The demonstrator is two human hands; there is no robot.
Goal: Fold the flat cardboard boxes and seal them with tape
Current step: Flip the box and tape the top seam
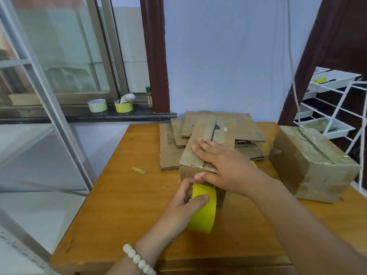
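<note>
A folded cardboard box (206, 135) stands in the middle of the wooden table (123, 195), its top flaps closed. My right hand (224, 165) lies flat on the near end of the box top, fingers straight, thumb down over the front edge. My left hand (186, 203) grips a yellow tape roll (204, 213) held against the box's front face, thumb on the roll's outer side. Behind the box lies a stack of flat cardboard boxes (170, 145).
A taped-up box (313, 165) sits at the table's right edge. Two more tape rolls (97, 105) (123, 105) and a spice jar (149, 96) stand on the window sill. A white wire rack (337, 108) stands at the right. A scrap of tape (139, 170) lies on the table.
</note>
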